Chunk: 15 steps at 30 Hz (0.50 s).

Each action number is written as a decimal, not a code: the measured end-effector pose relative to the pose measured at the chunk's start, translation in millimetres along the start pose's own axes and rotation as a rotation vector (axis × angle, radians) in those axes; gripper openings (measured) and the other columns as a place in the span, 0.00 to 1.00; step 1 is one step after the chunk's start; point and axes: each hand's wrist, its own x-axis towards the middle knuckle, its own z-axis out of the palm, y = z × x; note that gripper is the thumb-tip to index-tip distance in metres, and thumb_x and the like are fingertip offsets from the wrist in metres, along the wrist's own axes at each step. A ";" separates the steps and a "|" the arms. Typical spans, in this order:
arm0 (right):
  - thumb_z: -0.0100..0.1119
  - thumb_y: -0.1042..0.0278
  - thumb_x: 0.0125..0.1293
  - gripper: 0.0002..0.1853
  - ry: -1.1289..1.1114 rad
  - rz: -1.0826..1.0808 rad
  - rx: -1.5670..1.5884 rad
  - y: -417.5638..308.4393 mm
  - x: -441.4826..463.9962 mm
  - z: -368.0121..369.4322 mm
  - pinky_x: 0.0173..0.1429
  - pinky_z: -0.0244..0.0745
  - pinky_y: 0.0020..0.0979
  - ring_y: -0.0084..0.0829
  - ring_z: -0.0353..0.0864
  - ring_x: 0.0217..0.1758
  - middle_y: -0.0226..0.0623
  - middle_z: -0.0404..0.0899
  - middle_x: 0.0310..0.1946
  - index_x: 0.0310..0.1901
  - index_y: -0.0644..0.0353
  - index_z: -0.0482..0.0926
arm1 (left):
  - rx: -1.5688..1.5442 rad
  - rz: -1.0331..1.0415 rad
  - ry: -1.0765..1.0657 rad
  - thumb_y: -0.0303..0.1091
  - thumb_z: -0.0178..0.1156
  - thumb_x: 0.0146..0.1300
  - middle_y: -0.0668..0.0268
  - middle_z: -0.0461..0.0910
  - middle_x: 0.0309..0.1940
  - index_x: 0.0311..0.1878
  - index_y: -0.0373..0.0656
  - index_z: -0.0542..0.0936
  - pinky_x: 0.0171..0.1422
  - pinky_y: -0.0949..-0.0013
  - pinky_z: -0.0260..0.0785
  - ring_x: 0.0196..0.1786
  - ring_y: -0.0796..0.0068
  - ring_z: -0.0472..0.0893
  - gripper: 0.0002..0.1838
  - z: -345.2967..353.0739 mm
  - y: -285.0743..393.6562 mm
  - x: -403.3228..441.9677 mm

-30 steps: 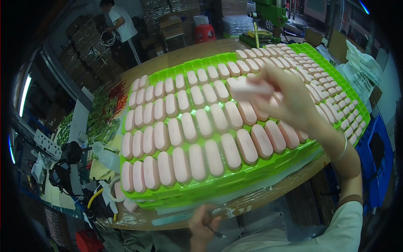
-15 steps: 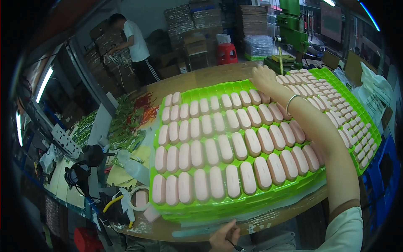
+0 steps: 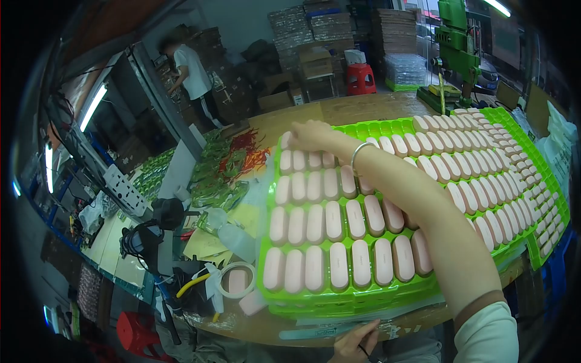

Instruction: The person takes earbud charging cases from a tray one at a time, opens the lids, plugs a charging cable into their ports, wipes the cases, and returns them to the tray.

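My right hand (image 3: 311, 134) reaches across to the far left corner of a green plastic tray (image 3: 357, 297). Its fingers are bent down around a pale pink, rounded oblong piece, which they mostly hide; another pink piece (image 3: 286, 141) shows just left of the fingertips. Rows of the same pieces (image 3: 338, 266) stand on edge in the tray's slots. At the front table edge, my left hand (image 3: 356, 343) is closed, with a thin black cable (image 3: 367, 353) coming out of its fingers.
Left of the tray lie a tape roll (image 3: 238, 279), a loose pink piece (image 3: 252, 302) and a plastic bottle (image 3: 236, 238). A second filled tray (image 3: 537, 257) stands right. A green machine (image 3: 455, 48) is behind. Another person (image 3: 193, 69) stands at the back left.
My right hand has gone from the tray's far right part to its far left corner and bent over a piece there. The view has swung left. My left hand stays low at the table edge.
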 end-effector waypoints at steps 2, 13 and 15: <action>0.45 0.54 0.59 0.16 0.170 -0.049 0.038 7.3 -8.4 -11.9 0.46 0.69 0.42 0.45 0.75 0.41 0.47 0.76 0.33 0.42 0.55 0.69 | -0.014 -0.008 0.013 0.27 0.58 0.54 0.65 0.73 0.19 0.44 0.39 0.76 0.18 0.78 0.59 0.14 0.80 0.63 0.12 1.3 1.9 1.1; 0.63 0.69 0.49 0.23 -0.152 -0.296 0.635 -29.8 -312.4 -107.5 0.29 0.69 0.22 0.20 0.74 0.29 0.32 0.74 0.27 0.47 0.60 0.67 | -0.515 -0.440 -0.045 0.45 0.66 0.48 0.68 0.77 0.23 0.48 0.36 0.71 0.25 0.80 0.65 0.22 0.85 0.72 0.29 -13.6 10.0 -3.0; 0.60 0.65 0.50 0.21 -0.129 -0.333 0.563 -28.7 -340.8 -91.1 0.27 0.71 0.31 0.37 0.78 0.25 0.39 0.76 0.24 0.46 0.56 0.66 | -0.705 -0.431 0.164 0.53 0.67 0.42 0.68 0.76 0.27 0.49 0.33 0.70 0.25 0.83 0.61 0.23 0.85 0.69 0.37 -0.9 12.7 -1.5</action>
